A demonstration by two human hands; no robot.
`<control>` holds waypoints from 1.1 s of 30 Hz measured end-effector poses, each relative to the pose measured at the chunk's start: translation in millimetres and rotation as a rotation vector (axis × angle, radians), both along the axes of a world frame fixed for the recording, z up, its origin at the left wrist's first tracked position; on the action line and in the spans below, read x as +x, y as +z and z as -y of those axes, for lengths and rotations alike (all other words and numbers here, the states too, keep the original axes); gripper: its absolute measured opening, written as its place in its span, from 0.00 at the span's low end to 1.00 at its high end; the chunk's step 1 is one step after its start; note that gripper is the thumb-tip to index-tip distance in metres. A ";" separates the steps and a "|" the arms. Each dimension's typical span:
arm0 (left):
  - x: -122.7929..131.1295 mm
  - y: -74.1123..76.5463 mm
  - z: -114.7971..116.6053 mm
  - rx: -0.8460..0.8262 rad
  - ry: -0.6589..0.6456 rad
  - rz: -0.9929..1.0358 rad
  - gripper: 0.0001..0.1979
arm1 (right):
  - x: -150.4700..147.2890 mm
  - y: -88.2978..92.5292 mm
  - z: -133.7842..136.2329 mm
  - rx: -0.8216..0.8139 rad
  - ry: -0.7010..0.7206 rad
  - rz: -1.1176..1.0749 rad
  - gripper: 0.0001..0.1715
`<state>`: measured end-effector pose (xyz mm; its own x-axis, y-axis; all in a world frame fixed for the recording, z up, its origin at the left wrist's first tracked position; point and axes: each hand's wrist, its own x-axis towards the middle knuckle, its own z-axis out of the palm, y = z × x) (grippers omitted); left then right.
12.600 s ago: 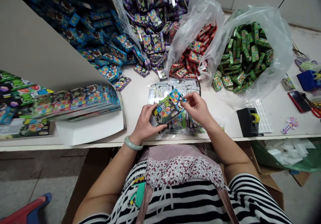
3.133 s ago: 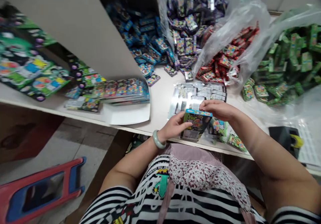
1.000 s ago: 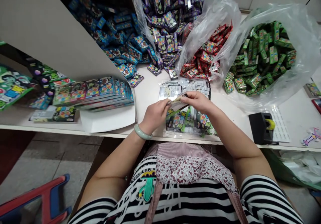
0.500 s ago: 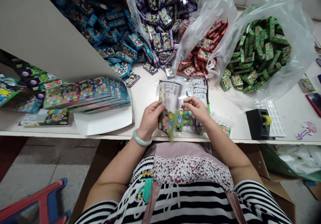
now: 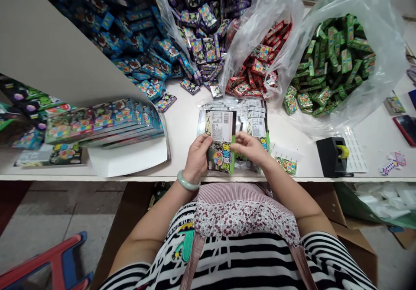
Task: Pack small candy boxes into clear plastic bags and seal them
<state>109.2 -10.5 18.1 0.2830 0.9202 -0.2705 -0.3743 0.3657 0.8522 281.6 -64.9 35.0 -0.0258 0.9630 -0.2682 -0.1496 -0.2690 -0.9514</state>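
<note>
My left hand (image 5: 198, 156) pinches the left edge of a flat printed candy packet (image 5: 220, 140), black and green below with a white label panel and barcode on top. At the packet's right edge, my right hand (image 5: 248, 148) has its thumb and fingers pressed together; it seems to grip that edge, with the fingertips partly hidden. Beneath and beside the held packet lie more packets of the same kind (image 5: 258, 127), spread on the white table (image 5: 182, 121). A small green candy box on a clear strip (image 5: 286, 165) lies right of my right hand.
Along the back are heaps of blue boxes (image 5: 136, 43), purple boxes (image 5: 208, 49), and bags of red boxes (image 5: 260, 66) and green boxes (image 5: 344, 60). A stack of printed packs (image 5: 107, 123) stands left. A tape dispenser (image 5: 331, 156) and a phone (image 5: 406, 129) are right.
The packet has turned from a blurred, slanted position to lie flat facing me, its label now readable. My right hand has come to its right edge. The view has shifted slightly.
</note>
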 end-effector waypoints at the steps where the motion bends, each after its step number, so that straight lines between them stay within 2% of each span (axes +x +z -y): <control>1: 0.0 -1.6 1.7 -0.002 0.015 -0.008 0.19 | -0.4 -1.6 3.7 -0.018 0.025 0.023 0.18; 3: -1.3 -4.2 4.8 -0.026 -0.013 -0.005 0.20 | -0.1 -5.1 11.2 -0.033 0.035 0.085 0.19; 5: -4.9 -5.5 6.8 -0.060 -0.110 0.018 0.21 | 2.4 -8.6 17.9 -0.028 -0.002 0.105 0.20; 7: -11.0 -5.0 8.2 -0.067 -0.279 0.034 0.23 | 6.6 -11.8 24.0 -0.027 -0.039 0.071 0.21; 9: -18.3 -3.4 9.7 -0.021 -0.472 0.016 0.25 | 10.2 -14.8 30.2 -0.036 -0.074 0.045 0.23; 11: -25.3 -2.0 12.2 0.040 -0.606 -0.013 0.26 | 11.1 -17.1 36.5 -0.045 -0.093 0.044 0.24; 17: -34.8 -4.0 13.4 0.019 -0.703 0.002 0.27 | 3.7 -15.9 48.2 -0.067 -0.014 0.045 0.24; 19: -33.2 -4.8 8.6 0.062 -0.676 -0.064 0.28 | 3.8 -15.1 50.3 -0.049 0.000 0.089 0.22; 21: -28.5 -4.7 3.3 0.110 -0.578 -0.105 0.31 | 5.6 -15.9 52.8 -0.038 0.019 0.122 0.21; 24: -16.7 -1.8 -2.5 0.147 -0.458 -0.058 0.34 | 8.8 -19.9 57.6 -0.031 0.048 0.127 0.20; 28: -0.3 6.8 -3.1 0.192 -0.345 -0.036 0.26 | 12.4 -22.0 64.5 -0.033 0.096 0.141 0.19; 31: 5.2 13.4 0.1 0.215 -0.325 -0.075 0.23 | 16.6 -12.9 64.5 -0.014 0.117 0.139 0.18; 33: 5.3 17.6 2.4 0.240 -0.338 -0.087 0.24 | 19.9 -2.0 59.3 0.032 0.052 0.117 0.20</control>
<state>114.4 -12.9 35.7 0.5656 0.8190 -0.0960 -0.1901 0.2428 0.9513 301.5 -124.2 33.0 -0.0464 0.9694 -0.2412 -0.0232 -0.2424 -0.9699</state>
